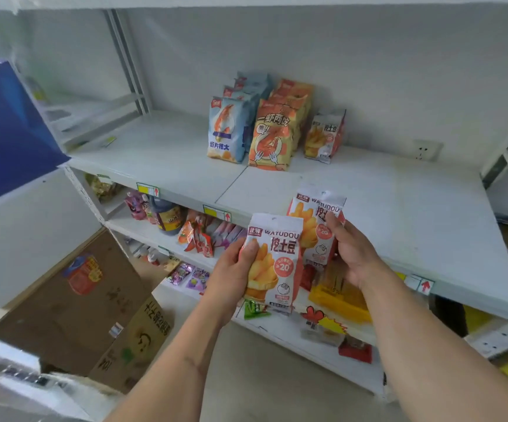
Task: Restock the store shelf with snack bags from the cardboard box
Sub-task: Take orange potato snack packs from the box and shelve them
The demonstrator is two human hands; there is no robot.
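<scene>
My left hand (pixel 234 271) grips a white and orange potato snack bag (pixel 277 257) in front of the shelf edge. My right hand (pixel 351 251) holds a second bag of the same kind (pixel 310 220), a little higher and just over the front of the white shelf (pixel 399 214). On that shelf stands one matching bag (pixel 324 137), with a row of orange shrimp snack bags (pixel 272 137) and a row of blue shrimp snack bags (pixel 227 130) to its left. The brown cardboard box (pixel 88 309) lies on the floor at lower left.
Lower shelves hold bottles (pixel 167 216), small packets (pixel 204 236), yellow boxes (pixel 338 296) and price tags. A blue box (pixel 6 129) juts in at the left. A wall socket (pixel 426 149) sits behind the shelf at the right. A metal upright (pixel 128 62) divides the shelving.
</scene>
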